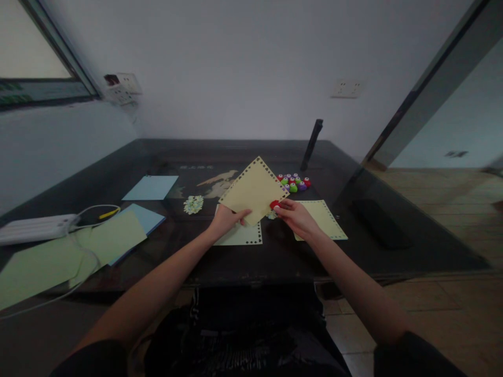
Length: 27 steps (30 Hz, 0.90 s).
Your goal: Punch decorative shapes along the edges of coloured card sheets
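My left hand pinches the lower left edge of a pale yellow paper sheet, raised and turned like a diamond. Small punched holes line its upper edges and the right corner. In my right hand is a small red craft punch, set at the sheet's lower right edge. Beneath lies another punched sheet on the table. Partly behind my right hand, a yellow sheet has holes along its right and bottom edges. Some paper bits show beside the red punch.
Several red, green and purple punches cluster behind my right hand. Paper cut-outs are heaped at left, near a light blue sheet. Plain green sheets and a white power strip with a cable lie farther left. A dark phone-like slab is right.
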Available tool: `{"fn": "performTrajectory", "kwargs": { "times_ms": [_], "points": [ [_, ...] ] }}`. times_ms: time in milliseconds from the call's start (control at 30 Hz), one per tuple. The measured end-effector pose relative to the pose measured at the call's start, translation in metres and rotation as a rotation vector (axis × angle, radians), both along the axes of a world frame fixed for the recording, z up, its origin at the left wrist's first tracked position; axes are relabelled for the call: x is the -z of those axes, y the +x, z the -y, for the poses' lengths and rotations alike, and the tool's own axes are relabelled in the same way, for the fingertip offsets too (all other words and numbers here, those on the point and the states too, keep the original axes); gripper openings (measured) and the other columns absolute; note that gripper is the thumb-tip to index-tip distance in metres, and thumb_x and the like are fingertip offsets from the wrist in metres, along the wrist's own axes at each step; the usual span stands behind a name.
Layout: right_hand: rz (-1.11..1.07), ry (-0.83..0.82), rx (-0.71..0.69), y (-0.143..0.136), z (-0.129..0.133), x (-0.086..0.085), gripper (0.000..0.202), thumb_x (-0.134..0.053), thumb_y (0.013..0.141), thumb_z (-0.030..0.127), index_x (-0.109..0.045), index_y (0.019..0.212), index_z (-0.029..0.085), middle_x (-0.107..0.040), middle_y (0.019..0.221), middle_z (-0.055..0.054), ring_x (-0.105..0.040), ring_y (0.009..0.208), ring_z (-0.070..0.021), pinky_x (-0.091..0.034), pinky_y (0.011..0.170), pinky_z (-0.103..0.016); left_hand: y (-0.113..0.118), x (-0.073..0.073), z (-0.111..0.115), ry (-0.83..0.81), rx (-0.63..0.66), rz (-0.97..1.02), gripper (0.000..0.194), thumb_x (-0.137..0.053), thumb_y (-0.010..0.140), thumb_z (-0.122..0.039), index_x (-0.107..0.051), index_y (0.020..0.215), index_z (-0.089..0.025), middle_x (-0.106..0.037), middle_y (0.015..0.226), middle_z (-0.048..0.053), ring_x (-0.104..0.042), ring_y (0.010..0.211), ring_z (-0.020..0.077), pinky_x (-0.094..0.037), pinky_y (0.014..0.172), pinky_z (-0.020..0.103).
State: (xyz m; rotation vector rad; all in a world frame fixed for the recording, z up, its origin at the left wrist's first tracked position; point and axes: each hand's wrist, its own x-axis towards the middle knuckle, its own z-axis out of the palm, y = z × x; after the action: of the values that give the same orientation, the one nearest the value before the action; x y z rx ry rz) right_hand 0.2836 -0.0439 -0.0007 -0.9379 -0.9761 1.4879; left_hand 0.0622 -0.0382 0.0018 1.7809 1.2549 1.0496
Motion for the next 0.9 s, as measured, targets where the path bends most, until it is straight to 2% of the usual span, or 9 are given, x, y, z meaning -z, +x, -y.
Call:
{"fn": "performTrajectory", "kwargs": {
  "times_ms": [133, 400, 567, 900],
  "points": [
    [0.002, 0.035, -0.015, -0.0005, 0.0027, -0.0021, 0.03, -0.082, 0.053, 0.021, -0.065, 0.077, 0.02, -0.067, 0.079, 0.001, -0.06, 0.072, -0.0109, -0.044, 0.066, -0.023, 0.0014, -0.0019, 0.0013, 0.008, 0.004, 0.001, 0.017, -0.065, 0.074, -0.027, -0.06, 0.065, -0.013, -0.055, 0.043, -0.002, -0.051, 0.043, 0.0102, -0.044, 0.054, 0.021],
    [-0.001, -0.001, -0.033, -0.0004, 0.0061, -0.0071, 0.029, -0.083, 0.054, 0.025, -0.063, 0.074, 0.02, -0.067, 0.081, 0.0, -0.061, 0.073, -0.0125, -0.045, 0.064, -0.025, 0.0029, -0.006, 0.004, 0.009, 0.016, 0.0, 0.017, -0.065, 0.073, -0.027, -0.058, 0.063, -0.015, -0.052, 0.04, -0.003, -0.049, 0.041, 0.0103, -0.044, 0.054, 0.022],
    [0.048, 0.022, 0.005, -0.0018, 0.0069, -0.0088, 0.028, -0.082, 0.053, 0.026, -0.062, 0.071, 0.019, -0.067, 0.079, -0.001, -0.061, 0.073, -0.0135, -0.046, 0.063, -0.025, 0.0019, -0.0042, 0.0026, 0.02, 0.031, -0.003, 0.016, -0.065, 0.072, -0.029, -0.059, 0.064, -0.015, -0.053, 0.041, -0.002, -0.05, 0.041, 0.0111, -0.046, 0.056, 0.024],
    [0.097, 0.064, 0.031, -0.0034, 0.0074, -0.0098, 0.024, -0.08, 0.055, 0.026, -0.062, 0.069, 0.018, -0.066, 0.076, -0.002, -0.059, 0.071, -0.0132, -0.043, 0.061, -0.025, 0.0018, -0.0022, 0.0014, -0.007, 0.07, 0.006, 0.017, -0.064, 0.073, -0.029, -0.057, 0.065, -0.016, -0.051, 0.042, -0.003, -0.048, 0.041, 0.0109, -0.044, 0.052, 0.024]
  ]
}}
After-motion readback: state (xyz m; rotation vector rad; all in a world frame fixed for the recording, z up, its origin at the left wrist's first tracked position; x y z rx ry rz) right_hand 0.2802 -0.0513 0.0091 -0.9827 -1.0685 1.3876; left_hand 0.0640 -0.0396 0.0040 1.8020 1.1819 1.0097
